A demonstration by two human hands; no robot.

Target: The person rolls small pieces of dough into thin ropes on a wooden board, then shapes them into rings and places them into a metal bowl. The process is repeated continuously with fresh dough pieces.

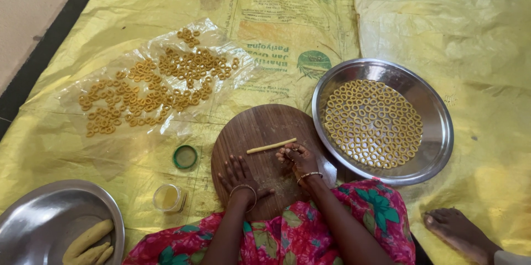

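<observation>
A round wooden board (260, 126) lies on the yellow sheet in front of me. A thin roll of yellow dough (271, 145) rests across its middle. My left hand (238, 175) lies flat on the board's near part, fingers spread, holding nothing. To its right, my right hand (295, 158) is curled, its fingertips pinching what looks like a small dough ring just below the roll's right end. Bangles circle both wrists.
A steel plate (437, 132) filled with several dough rings sits to the right. More rings lie on clear plastic (160, 85) at the left. A green lid (185, 156), a small open jar (167, 197), and a steel plate (38, 215) with dough logs (88, 238) are near left. A bare foot (456, 232) is at bottom right.
</observation>
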